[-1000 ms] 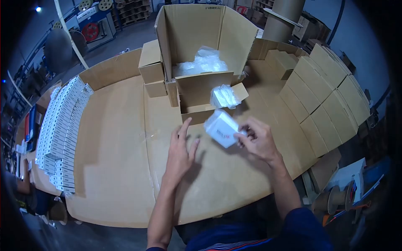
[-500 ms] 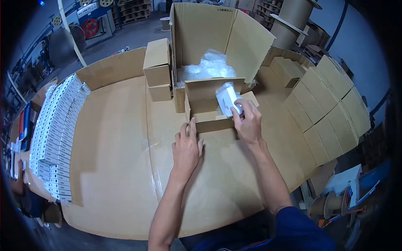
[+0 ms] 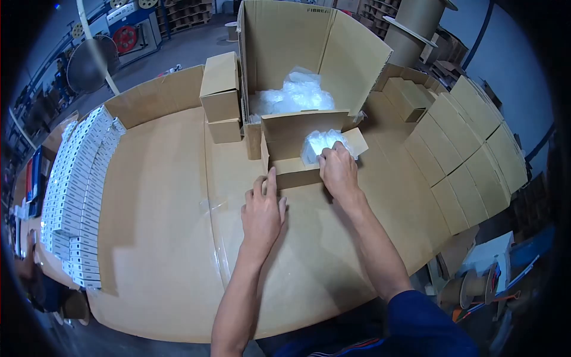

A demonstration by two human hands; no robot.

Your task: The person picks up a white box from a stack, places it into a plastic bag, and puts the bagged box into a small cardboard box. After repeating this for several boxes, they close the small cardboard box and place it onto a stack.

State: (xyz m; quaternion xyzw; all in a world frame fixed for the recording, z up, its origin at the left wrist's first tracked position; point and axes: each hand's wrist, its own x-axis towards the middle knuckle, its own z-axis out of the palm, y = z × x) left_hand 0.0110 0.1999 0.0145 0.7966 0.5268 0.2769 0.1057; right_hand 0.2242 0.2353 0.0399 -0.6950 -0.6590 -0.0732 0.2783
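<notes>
A small cardboard box (image 3: 291, 178) stands with its flaps up in front of a large carton. My right hand (image 3: 339, 172) is closed on a white packet in clear plastic wrap (image 3: 321, 143), which sits low inside the right part of this box. The grip hides part of the packet. At the box's front left corner, my left hand (image 3: 262, 208) touches the front wall with its index fingertip. Its thumb is held apart and it grasps nothing.
Behind is the tall open carton (image 3: 285, 41) with clear plastic bags (image 3: 294, 95) inside. Closed brown boxes (image 3: 220, 83) are stacked to its left, and more boxes (image 3: 464, 152) line the right side. White small boxes (image 3: 77, 196) form rows at the left edge.
My right hand has moved the packet down and slightly left into the small box, turning it flatter. My left hand has hardly moved at the box's corner.
</notes>
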